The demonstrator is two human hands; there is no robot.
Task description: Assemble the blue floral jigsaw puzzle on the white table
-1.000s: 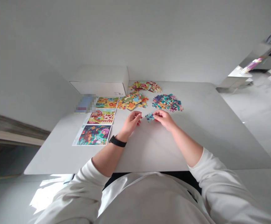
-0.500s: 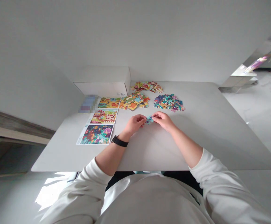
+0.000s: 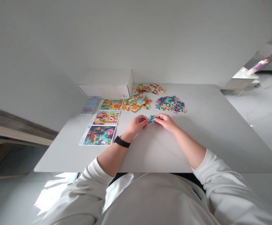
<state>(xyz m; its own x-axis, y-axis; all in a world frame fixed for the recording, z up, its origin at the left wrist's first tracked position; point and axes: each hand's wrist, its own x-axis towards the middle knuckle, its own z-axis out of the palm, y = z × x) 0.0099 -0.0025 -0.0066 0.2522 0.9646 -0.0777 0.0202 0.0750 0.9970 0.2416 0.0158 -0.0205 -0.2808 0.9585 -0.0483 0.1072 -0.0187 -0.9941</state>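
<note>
Between my two hands is a small teal-blue jigsaw piece (image 3: 151,119), or a few joined; I cannot tell which. My left hand (image 3: 137,124), with a black band on its wrist, pinches the left edge. On the other side my right hand (image 3: 165,121) grips the right edge between thumb and fingers. Just beyond the hands lies a heap of teal and purple jigsaw pieces (image 3: 170,104). Left of it are a yellow-orange heap (image 3: 137,103) and, farther back, a red and green heap (image 3: 149,88).
Picture sheets lie at the left: a dark forest picture (image 3: 99,135), a farm picture (image 3: 106,117) and a lion picture (image 3: 111,104). A white box (image 3: 105,90) stands against the wall behind them, with a blurred blue item (image 3: 91,105) before it. The table (image 3: 187,150) is pale.
The view has shifted slightly, so everything sits a little farther right. Both hands keep hold of the teal jigsaw piece, which is tilted a little differently.
</note>
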